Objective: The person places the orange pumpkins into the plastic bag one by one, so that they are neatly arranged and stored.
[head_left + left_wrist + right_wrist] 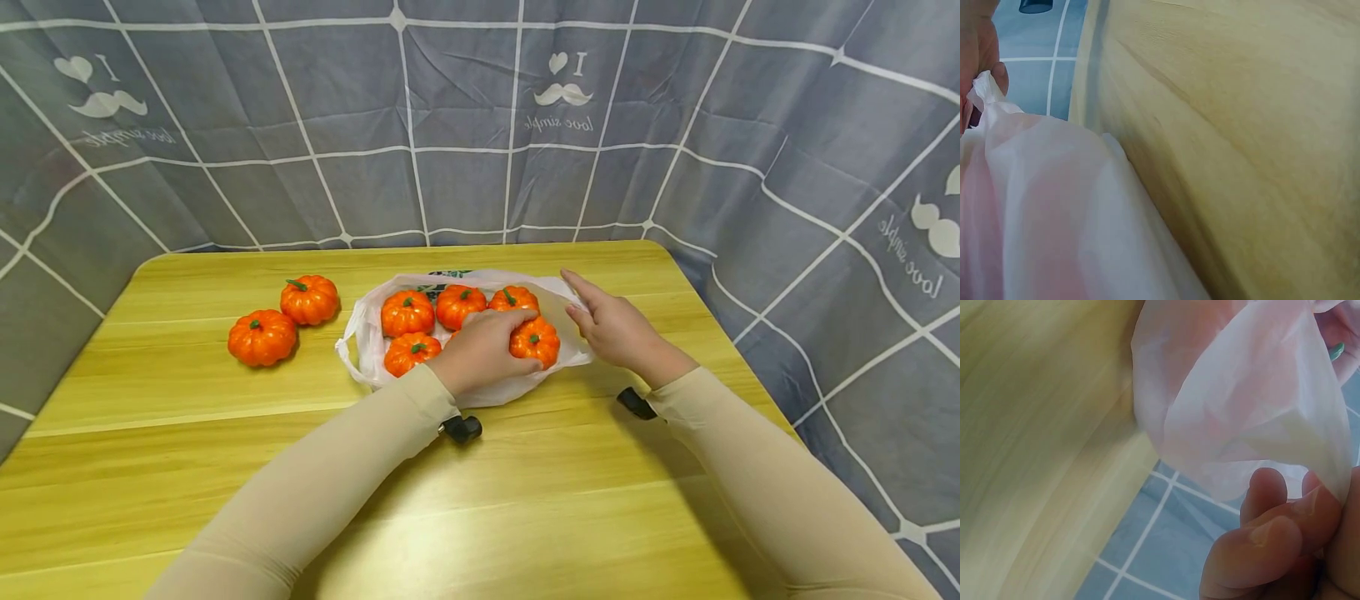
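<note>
A white plastic bag (pixel 498 393) lies with its mouth turned up, several small orange pumpkins inside. Reaching into it, my left hand (pixel 480 350) grips a pumpkin (pixel 535 342) at the bag's right end, thumb and fingers on either side. My right hand (pixel 618 329) pinches the bag's right edge; in the right wrist view its curled fingers (pixel 1254 550) hold the thin plastic (pixel 1241 406). Beside the left hand sit other pumpkins, including one at the front left (pixel 411 353) and one behind (pixel 461 306). The left hand hides part of the bag's middle.
Two more pumpkins, one nearer (pixel 262 337) and one farther back (pixel 310 300), sit on the wooden table (pixel 187 467) left of the bag. A grey curtain with white grid lines (pixel 465 192) hangs along the table's back and sides.
</note>
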